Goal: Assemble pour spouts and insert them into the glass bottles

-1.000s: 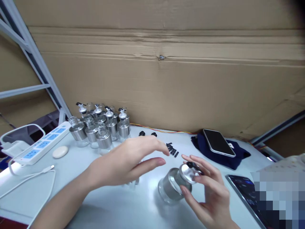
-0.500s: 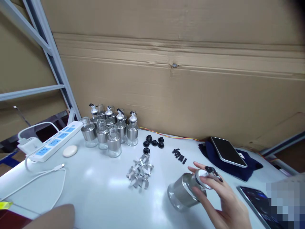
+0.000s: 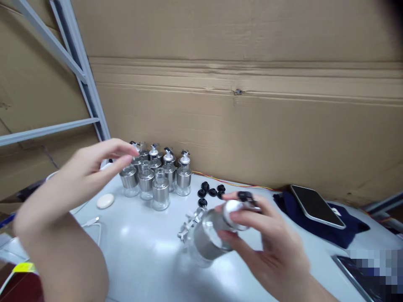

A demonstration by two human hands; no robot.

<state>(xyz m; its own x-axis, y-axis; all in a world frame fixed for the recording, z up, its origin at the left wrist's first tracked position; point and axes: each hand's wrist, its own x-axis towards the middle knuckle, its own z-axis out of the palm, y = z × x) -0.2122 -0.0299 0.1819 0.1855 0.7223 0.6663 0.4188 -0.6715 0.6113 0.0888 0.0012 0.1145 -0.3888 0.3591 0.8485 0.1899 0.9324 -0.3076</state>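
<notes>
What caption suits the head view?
Right hand grips a tilted, silver-topped bottle; left hand hovers near the grouped bottles.

Left hand (image 3: 85,167): now hangs raised, overlapping standing bottles (image 3: 161,191)
Held bottle (image 3: 208,240): now sits farther left, partly hiding metal pieces (image 3: 197,214)

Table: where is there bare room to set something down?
Bare tabletop shows between the white cable, the standing bottles and the metal pieces. It is crowded among those bottles, and by the metal pieces, where the right hand holds a tilted bottle.
</notes>
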